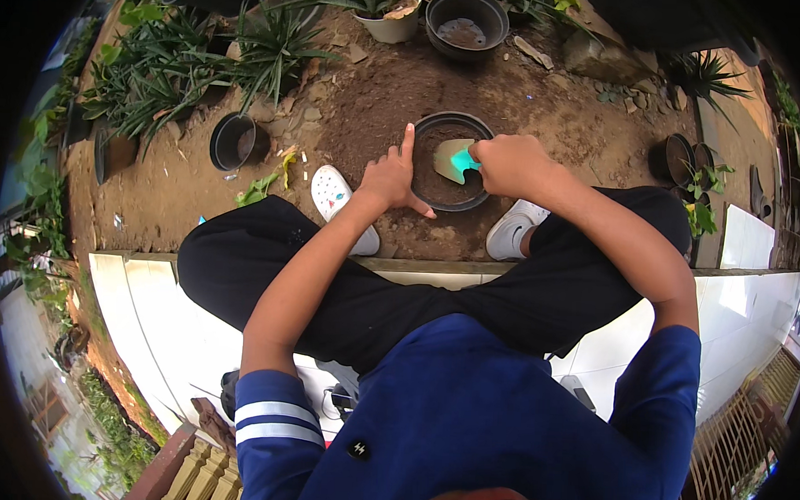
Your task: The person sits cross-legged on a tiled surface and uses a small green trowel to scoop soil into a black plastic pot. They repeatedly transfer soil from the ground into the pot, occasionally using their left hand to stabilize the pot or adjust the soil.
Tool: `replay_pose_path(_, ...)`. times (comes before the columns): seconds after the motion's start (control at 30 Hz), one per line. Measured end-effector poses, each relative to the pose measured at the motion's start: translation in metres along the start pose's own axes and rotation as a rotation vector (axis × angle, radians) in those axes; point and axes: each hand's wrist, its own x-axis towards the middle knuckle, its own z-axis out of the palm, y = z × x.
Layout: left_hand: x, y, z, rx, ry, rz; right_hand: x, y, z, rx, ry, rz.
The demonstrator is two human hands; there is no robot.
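Head view: right hand [509, 163] clenched on a teal-handled metal trowel [454, 159] over the round black plastic pot [422, 127] of soil; left hand [390, 176] open, steadying its left rim.

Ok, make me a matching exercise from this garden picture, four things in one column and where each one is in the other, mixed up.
Things:
1. small trowel
2. left hand
3. white pot with a plant
4. black pot lying on its side

Places:
A. at the top, beside an empty black pot
B. on the soil to the person's left, near green plants
C. in the right hand, over the soil-filled black pot
D. on that pot's left rim, forefinger out

Pairs: 1-C, 2-D, 3-A, 4-B
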Motion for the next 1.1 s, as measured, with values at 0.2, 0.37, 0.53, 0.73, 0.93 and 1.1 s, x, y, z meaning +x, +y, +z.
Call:
replay_pose_path(0.2, -0.002, -0.001, 0.002, -0.005, -0.003, -0.004, -0.018, 0.006, -0.042, -0.139, -0.186, 0.143)
replay_pose_path(0.37, 0.0, -0.001, 0.003, -0.001, -0.001, -0.003, -0.023, 0.006, -0.044, -0.116, -0.143, 0.119)
replay_pose_path(0.53, 0.001, -0.002, 0.004, 0.003, 0.009, 0.005, -0.02, 0.001, -0.033, -0.101, 0.155, 0.031)
replay_pose_path(0.73, 0.001, -0.002, 0.003, 0.008, -0.006, -0.012, -0.014, -0.015, 0.004, -0.342, 0.198, -0.266)
replay_pose_path(0.93, 0.0, -0.003, 0.006, -0.014, 0.018, 0.001, -0.032, -0.028, -0.016, -0.382, 0.143, -0.376)
replay_pose_path(1.1, 0.0, -0.003, 0.005, -0.027, 0.017, 0.002, -0.018, -0.008, -0.025, -0.406, 0.198, -0.13)
